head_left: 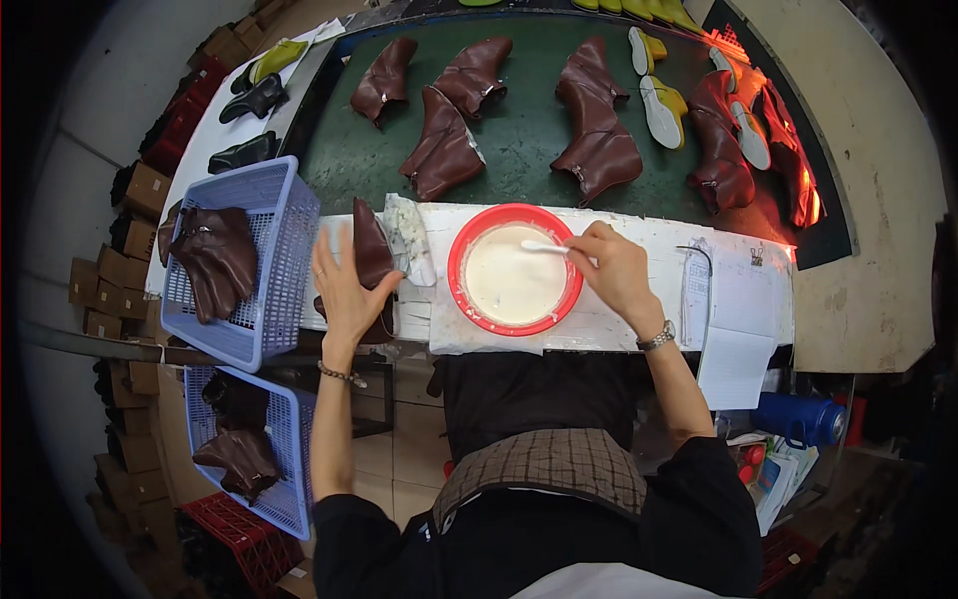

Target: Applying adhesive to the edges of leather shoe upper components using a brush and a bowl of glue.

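Note:
My left hand (349,283) is open, fingers spread, over a brown leather boot (371,245) lying on the white table edge; it partly covers the boot, and whether it touches the leather I cannot tell. My right hand (617,277) pinches a small white brush (544,247) above a red bowl (459,285). The brush's tip is over the cream-coloured liquid (509,280) in the bowl; contact is unclear. Between boot and bowl lies a crumpled, stained whitish cloth or pad (407,235).
Several brown boots (444,150) lie on a dark green belt (529,130) beyond the bowl, with yellow boots (663,110) at far right. A blue basket (274,299) of boots stands left, another basket (289,479) below. Papers (738,339) hang at the right edge.

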{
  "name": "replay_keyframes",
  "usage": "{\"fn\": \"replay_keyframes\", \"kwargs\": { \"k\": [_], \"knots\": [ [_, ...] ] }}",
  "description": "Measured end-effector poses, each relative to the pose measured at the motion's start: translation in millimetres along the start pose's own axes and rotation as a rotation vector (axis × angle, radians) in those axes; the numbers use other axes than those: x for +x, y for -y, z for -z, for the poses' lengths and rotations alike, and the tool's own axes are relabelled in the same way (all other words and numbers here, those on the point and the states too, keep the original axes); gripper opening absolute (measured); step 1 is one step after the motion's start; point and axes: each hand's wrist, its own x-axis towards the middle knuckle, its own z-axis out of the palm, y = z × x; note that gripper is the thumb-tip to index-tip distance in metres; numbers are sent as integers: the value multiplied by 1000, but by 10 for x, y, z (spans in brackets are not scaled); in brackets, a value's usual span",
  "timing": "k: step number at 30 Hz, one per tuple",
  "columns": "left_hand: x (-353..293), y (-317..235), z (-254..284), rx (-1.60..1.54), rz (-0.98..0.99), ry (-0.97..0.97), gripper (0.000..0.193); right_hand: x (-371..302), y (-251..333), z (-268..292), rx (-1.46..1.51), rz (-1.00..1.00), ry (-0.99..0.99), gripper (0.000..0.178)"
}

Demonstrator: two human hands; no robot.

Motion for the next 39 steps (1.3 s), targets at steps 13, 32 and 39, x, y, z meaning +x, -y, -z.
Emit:
{"fn": "replay_keyframes", "kwargs": {
  "k": [13, 32, 39],
  "knots": [
    [84, 282, 137, -89, 416, -23, 81, -143, 149, 148, 19, -53, 9, 22],
    [214, -838, 901, -1489, 712, 479, 24, 287, 532, 253, 310, 379, -27, 18],
    [205, -878, 895, -1159, 544, 185, 25, 206, 630, 187, 305, 365, -39, 18]
  ]
}}
